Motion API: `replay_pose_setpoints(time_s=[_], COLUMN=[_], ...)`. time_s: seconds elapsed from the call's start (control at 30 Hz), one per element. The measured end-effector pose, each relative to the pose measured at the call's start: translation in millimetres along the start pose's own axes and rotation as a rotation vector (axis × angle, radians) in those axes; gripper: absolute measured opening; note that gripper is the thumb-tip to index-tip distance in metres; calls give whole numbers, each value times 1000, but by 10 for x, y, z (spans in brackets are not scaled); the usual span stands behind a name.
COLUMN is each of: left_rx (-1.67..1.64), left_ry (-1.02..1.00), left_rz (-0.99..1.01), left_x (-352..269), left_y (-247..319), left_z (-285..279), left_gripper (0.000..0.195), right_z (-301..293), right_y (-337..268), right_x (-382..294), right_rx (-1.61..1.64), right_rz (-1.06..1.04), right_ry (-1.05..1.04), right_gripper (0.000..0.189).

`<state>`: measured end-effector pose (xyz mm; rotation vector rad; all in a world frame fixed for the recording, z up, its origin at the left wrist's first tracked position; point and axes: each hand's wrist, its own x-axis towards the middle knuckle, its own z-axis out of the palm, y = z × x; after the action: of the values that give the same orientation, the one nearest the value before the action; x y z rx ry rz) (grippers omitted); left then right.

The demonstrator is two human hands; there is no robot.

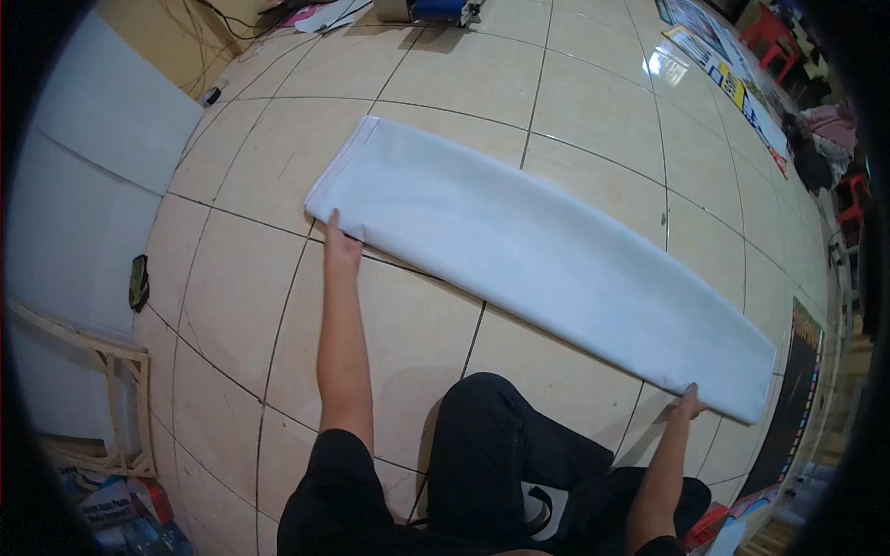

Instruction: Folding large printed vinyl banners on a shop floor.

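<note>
A long white folded sheet, perhaps banner vinyl (528, 257), lies slantwise over the tiled floor before me, several layers thick at its near edge. My left hand (342, 240) grips that near edge close to the sheet's left end, thumb on top and fingers hidden beneath. Near the right end, my right hand (687, 403) pinches the same edge, its fingers mostly under the material. Both arms are stretched wide, and my knees in dark trousers are between them.
White panels (83, 167) and a wooden frame (128, 410) stand at the left. Printed banners (737, 83) lie at the upper right, near red plastic stools (770, 42). A dark printed sheet (782, 410) lies at the right. Cables and a blue device (438, 10) are at the top.
</note>
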<state>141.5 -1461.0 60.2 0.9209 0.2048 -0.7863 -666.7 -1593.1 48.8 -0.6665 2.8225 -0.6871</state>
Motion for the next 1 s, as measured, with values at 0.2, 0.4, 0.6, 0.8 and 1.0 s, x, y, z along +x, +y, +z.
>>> replay_pose_setpoints(time_s=[0.2,0.4,0.6,0.8,1.0], left_rx=[386,301,435,384,210], left_ry=[137,184,283,253,104], left_rz=[5,14,285,399,-382], left_x=[-1188,-1281,-1317,-2344,-3006], left_y=[-1341,-932,166,-86,-1200], left_z=[517,46,-1692,-1979,-509], left_gripper=[29,41,44,41,30], right_z=[25,135,88,995,1426], right_y=[448,434,-194,-1903,-1914], right_x=[845,479,-936,-1570,-3196], right_rx=[830,1023,986,1179,676], right_rz=[310,500,243,56,-440], right_ry=[-380,-493,-673,-909,-1116], right_gripper=[32,23,18,44,47])
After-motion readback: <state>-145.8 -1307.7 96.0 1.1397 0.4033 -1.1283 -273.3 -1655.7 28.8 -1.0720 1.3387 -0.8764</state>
